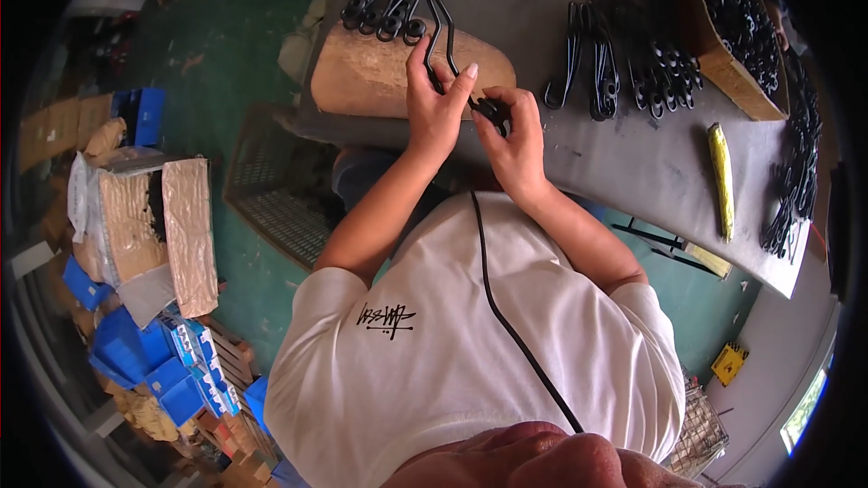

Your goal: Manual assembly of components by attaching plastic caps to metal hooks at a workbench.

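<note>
My left hand (436, 113) is closed around a black bent wire hook (449, 36), whose narrow looped end points up and away from me. Beside it, my right hand (517, 140) has its fingers curled over a small dark piece (491, 110). Whether that piece is joined to the wire hook cannot be made out. Both hands hover over the near edge of a tan board (362, 72) on the table. Along the board's far edge lies a row of similar black wire hooks (387, 23) with round rings at their near ends.
Bundles of black hooks (604, 63) lie on the grey table (624, 158), right of my hands. A cardboard box (734, 81) full of black parts stands far right, near a yellow stick (721, 181). Left are a plastic crate (271, 194), an opened carton (190, 235) and blue bins (127, 343).
</note>
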`<control>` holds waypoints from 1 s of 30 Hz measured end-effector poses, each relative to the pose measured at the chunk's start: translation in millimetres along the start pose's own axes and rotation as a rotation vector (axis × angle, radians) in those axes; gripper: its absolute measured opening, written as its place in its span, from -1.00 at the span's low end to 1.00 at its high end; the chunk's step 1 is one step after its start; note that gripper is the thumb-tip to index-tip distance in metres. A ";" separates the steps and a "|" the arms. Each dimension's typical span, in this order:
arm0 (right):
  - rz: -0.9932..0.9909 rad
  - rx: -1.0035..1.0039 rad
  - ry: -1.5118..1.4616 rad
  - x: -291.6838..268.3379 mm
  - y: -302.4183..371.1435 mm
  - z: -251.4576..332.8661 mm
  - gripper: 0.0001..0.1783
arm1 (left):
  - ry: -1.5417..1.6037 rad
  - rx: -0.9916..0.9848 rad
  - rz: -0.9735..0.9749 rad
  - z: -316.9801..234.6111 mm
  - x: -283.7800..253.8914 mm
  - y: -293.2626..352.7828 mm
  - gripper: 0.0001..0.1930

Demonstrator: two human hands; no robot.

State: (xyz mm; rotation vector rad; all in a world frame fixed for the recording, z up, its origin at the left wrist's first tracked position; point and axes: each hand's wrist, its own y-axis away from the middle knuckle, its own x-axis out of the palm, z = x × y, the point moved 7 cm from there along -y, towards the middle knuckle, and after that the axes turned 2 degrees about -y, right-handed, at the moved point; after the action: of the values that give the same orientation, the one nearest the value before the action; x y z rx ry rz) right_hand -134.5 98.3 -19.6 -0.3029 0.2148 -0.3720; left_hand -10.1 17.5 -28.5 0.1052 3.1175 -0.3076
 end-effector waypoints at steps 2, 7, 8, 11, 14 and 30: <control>0.007 0.087 -0.052 1.6 0.4 -4.2 -0.64 | 0.030 -0.018 -0.020 8.0 -2.3 0.7 -0.27; 0.019 0.047 -0.046 0.7 0.5 -6.9 -0.65 | 0.076 -0.066 -0.027 21.1 -2.6 0.1 -0.24; 0.027 0.064 -0.046 0.9 0.4 -7.6 -0.66 | 0.074 -0.067 -0.022 21.0 -1.7 0.8 -0.24; -0.005 0.039 -0.039 -2.4 -0.4 -7.9 -0.68 | 0.089 -0.131 -0.014 20.3 2.1 3.4 -0.24; -0.013 0.169 -0.119 1.3 2.0 -23.3 -0.70 | 0.087 -0.163 -0.030 19.6 3.7 4.9 -0.23; 0.188 -0.356 0.406 2.6 4.5 9.4 -0.45 | 0.000 -0.276 -0.013 30.6 -5.1 -0.5 -0.26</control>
State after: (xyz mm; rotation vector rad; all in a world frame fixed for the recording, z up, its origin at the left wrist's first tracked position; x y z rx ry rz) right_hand -128.3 103.6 -12.7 -0.5523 0.7077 -0.2031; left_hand -5.1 10.7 -58.3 0.0818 3.1231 0.1240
